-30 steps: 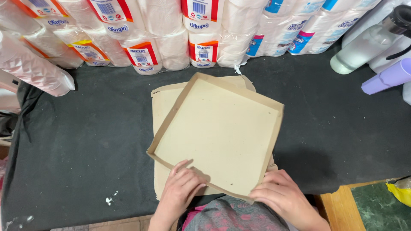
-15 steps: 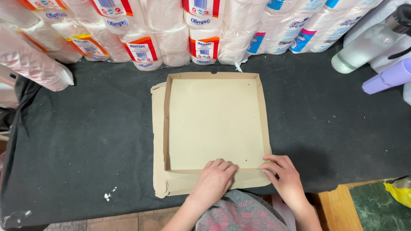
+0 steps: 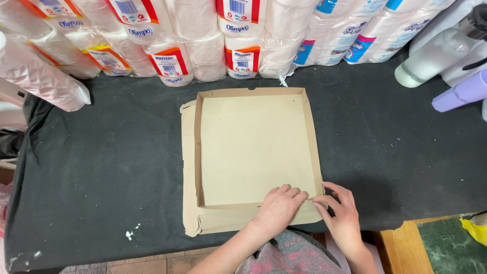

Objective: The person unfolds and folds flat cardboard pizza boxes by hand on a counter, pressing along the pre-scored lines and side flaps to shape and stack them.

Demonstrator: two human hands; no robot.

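Note:
A shallow brown cardboard box tray [image 3: 253, 147] lies square on a black cloth-covered table [image 3: 111, 167], on top of a flat cardboard sheet [image 3: 188, 167] that sticks out at its left and near sides. My left hand [image 3: 280, 207] presses flat on the tray's near wall close to the near right corner. My right hand [image 3: 341, 213] pinches that corner between thumb and fingers from outside.
Wrapped packs of paper rolls [image 3: 203, 40] are stacked along the far edge, one pack [image 3: 40, 71] lying at the left. A frosted bottle [image 3: 436, 50] and a lilac bottle [image 3: 459, 91] lie at the far right. A wooden edge [image 3: 406, 243] shows at the near right.
The tray has been turned from a diagonal position to square with the table. Both hands have shifted right to the near right corner.

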